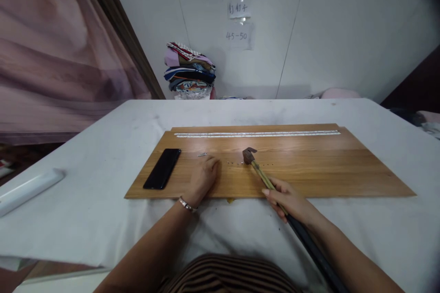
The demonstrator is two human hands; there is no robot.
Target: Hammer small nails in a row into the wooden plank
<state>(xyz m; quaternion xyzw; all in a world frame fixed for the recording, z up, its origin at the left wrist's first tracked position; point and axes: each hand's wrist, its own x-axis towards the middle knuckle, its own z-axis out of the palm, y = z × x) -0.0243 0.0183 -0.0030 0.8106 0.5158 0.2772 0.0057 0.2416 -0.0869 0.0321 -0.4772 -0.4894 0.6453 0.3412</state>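
Observation:
My right hand (287, 201) grips a claw hammer (263, 176) by its handle. The rusty head rests low over the wooden board (326, 169), at a row of small nail heads (232, 163) that runs to both sides of it. My left hand (204, 175) lies on the board left of that row, fingers curled in; whatever may be inside them is hidden. Just beyond its knuckles are a few loose nails (202, 154).
A black phone (162, 169) lies on the board's left part. Along the back edge run white measuring strips (257, 134). The board sits on a white-covered table (96, 160). Folded clothes (189, 71) are stacked beyond, near a pink curtain (51, 46). A white roll (30, 187) is far left.

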